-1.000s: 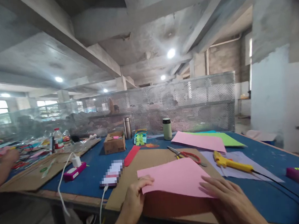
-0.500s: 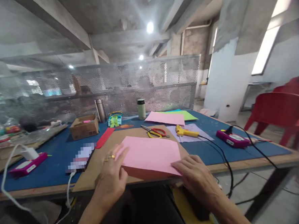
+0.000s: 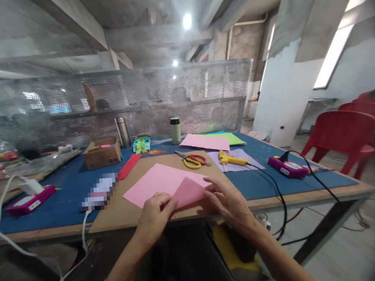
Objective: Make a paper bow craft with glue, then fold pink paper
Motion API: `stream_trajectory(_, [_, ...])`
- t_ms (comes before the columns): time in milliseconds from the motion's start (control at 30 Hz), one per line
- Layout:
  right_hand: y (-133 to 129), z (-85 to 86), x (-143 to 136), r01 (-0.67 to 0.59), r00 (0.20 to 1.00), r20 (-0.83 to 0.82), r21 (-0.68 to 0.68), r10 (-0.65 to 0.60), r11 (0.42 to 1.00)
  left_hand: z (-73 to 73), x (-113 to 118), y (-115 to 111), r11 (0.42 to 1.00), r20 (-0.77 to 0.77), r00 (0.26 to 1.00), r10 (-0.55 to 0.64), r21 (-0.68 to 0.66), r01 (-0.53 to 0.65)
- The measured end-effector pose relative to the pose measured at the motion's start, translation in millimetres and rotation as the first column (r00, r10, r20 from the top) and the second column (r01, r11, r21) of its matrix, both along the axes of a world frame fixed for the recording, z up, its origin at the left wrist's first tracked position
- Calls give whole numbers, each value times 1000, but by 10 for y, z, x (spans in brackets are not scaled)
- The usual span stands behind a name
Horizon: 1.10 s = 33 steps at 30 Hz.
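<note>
A sheet of pink paper (image 3: 152,183) lies turned at an angle on brown cardboard, its near right corner folded over into a darker pink flap (image 3: 189,191). My left hand (image 3: 156,212) is closed on the near edge of the sheet, thumb against the left side of the flap. At the flap's right side, my right hand (image 3: 229,201) grips the paper with bent fingers and thumb. Beyond the sheet lie scissors (image 3: 191,160) with red and yellow handles. A yellow glue gun (image 3: 231,159) rests on lilac paper to their right.
Cardboard (image 3: 116,215) covers the blue tabletop's near middle. A phone (image 3: 100,191) and a red strip (image 3: 130,166) lie left of it. Farther back stand a small box (image 3: 102,154), a steel flask (image 3: 122,132) and a green bottle (image 3: 175,131). Cables hang over the front edge.
The pink sheet has been turned and its near right corner folded over. My left hand has moved right to the fold, and my right hand has shifted slightly up and left.
</note>
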State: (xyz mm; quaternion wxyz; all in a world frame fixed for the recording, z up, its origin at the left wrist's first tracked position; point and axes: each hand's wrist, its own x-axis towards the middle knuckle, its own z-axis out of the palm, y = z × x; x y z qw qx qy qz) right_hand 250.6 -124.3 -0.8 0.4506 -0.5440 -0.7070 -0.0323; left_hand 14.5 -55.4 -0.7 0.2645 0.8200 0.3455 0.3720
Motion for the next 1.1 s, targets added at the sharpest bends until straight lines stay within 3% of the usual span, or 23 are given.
stream_trajectory(100, [9, 2, 94, 23, 998, -61, -26, -25, 999, -22, 14, 72, 996, 3, 999, 49, -74, -49])
stream_trajectory(233, [67, -95, 223, 94, 995, -43, -4, -94, 996, 5, 46, 168, 991, -32, 992, 122, -58, -124])
stream_trajectory(433, [122, -128, 263, 167, 961, 208, 78, -180, 983, 164, 106, 521, 976, -105, 971, 215, 4, -216])
stream_trajectory(567, [130, -144, 254, 147, 920, 353, 92, -170, 985, 312, 107, 757, 977, -194, 961, 197, -40, -209])
stream_trajectory(700, [173, -173, 262, 173, 864, 463, 98, -199, 980, 419, 101, 848, 973, -288, 944, 160, -116, -200])
stream_trajectory(933, [284, -52, 182, 134, 831, 547, -32, -95, 990, 355, 101, 903, 979, -289, 950, 121, -125, -163])
stream_trajectory(1100, [187, -64, 67, 163, 838, 538, -84, -93, 983, 256, 84, 856, 986, -245, 962, 122, -85, -146])
